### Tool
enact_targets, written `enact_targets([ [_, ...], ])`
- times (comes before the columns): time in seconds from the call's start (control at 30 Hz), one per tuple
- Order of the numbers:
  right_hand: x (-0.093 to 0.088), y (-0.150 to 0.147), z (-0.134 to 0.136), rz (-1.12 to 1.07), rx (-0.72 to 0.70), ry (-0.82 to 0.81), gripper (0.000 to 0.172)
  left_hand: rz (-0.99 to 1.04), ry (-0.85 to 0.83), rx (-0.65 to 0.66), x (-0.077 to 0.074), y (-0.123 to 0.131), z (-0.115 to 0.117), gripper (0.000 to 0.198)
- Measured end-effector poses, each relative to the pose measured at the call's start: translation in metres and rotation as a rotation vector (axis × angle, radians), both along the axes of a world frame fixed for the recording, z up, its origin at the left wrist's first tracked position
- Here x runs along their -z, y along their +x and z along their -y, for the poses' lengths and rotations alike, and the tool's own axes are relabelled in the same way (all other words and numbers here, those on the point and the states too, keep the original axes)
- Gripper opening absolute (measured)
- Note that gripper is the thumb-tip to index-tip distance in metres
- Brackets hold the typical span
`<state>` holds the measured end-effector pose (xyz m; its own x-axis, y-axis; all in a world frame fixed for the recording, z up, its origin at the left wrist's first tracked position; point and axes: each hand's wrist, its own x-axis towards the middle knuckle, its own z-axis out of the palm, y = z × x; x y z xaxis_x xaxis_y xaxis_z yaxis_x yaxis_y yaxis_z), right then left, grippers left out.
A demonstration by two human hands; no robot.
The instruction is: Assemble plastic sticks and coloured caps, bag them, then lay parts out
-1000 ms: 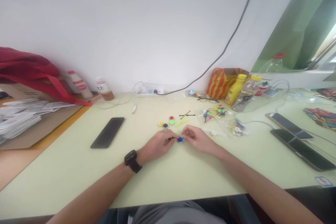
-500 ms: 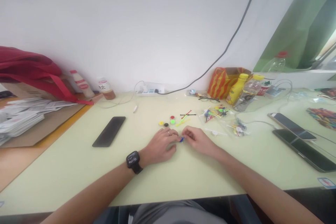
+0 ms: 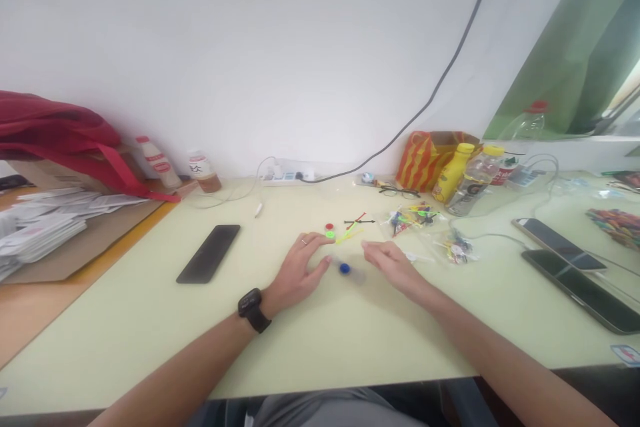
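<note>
A small blue round piece (image 3: 344,268) lies on the pale green table (image 3: 150,320) between my two hands, touched by neither. My left hand (image 3: 299,265), with a ring and a black wristwatch (image 3: 253,307), rests flat with fingers stretched towards a green disc (image 3: 329,234) and a red disc (image 3: 329,227). My right hand (image 3: 393,261) lies just right of the blue piece, fingers loosely extended and holding nothing. Thin yellow, red and black sticks (image 3: 356,223) lie beyond the hands.
A black phone (image 3: 209,253) lies at the left. Clear bags of small coloured parts (image 3: 430,227), glasses (image 3: 398,191), bottles (image 3: 453,173) and an orange bag stand at the back right. Two tablets (image 3: 575,260) lie at the right. A power strip (image 3: 286,177), papers and a red bag sit at the back left.
Both hands let go of the blue piece, which now lies on the table. My left hand opened and moved up towards the discs; my right hand opened and drew slightly right.
</note>
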<state>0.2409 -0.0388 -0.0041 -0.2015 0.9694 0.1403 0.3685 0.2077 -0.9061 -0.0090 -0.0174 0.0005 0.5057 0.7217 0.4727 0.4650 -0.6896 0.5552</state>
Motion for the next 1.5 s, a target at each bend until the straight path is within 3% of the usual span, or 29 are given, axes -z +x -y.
enact_targets([
  [0.17,-0.008,0.008,-0.006,-0.028,0.090,0.112,0.062,0.039,0.022,-0.095,0.002,-0.001,-0.008,0.025],
  [0.57,-0.002,0.011,-0.013,0.121,0.054,0.205,0.048,-0.065,0.043,-0.218,0.021,-0.014,-0.036,0.026],
  [0.87,0.010,0.017,-0.020,0.268,0.086,0.348,0.021,-0.103,0.016,-0.222,0.028,-0.015,-0.041,0.022],
  [1.1,0.024,0.032,-0.053,0.440,0.173,0.388,0.014,-0.073,-0.021,-0.207,0.032,-0.015,-0.045,0.020],
  [1.37,0.020,0.031,-0.096,0.810,0.195,0.320,0.029,0.015,-0.098,-0.133,0.031,-0.014,-0.047,0.018],
  [1.5,0.020,0.024,-0.105,0.876,0.171,0.322,0.029,0.050,-0.109,-0.093,0.035,-0.015,-0.051,0.017],
])
